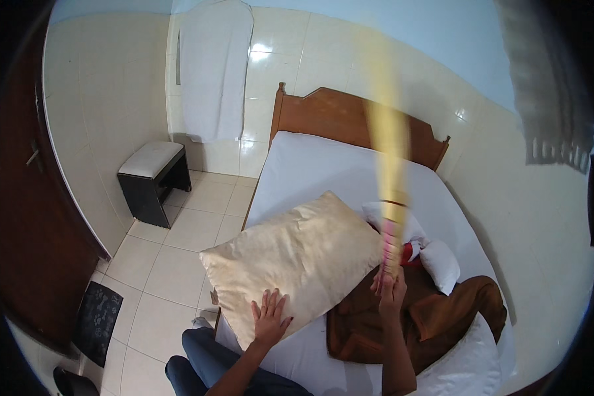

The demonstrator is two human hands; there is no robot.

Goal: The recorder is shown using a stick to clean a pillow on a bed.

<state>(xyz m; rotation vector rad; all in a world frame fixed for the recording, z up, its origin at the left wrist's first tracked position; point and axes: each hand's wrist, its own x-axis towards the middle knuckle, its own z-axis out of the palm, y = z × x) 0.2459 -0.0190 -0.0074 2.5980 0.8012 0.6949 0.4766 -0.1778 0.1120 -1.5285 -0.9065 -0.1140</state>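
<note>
A large cream pillow without a separate visible cover [297, 257] lies slanted across the bed's left side. On its lower part rests my left hand [271, 317], palm down with the fingers spread. My right hand [392, 286] grips the lower end of a long yellow bundle [390, 148], which stands upright and is blurred towards its top. It looks like a bed broom of thin yellow sticks, with pink and dark bands near the grip. Beneath and beside my right hand, a brown blanket [356, 336] lies rumpled on the white sheet.
White pillows [440, 265] lie right of the blanket and at the lower right. The wooden headboard [321, 114] stands at the far end. Left are a padded black stool [151, 161], a dark door [20, 198] and a floor mat [98, 321]. A white towel [213, 74] hangs on the wall.
</note>
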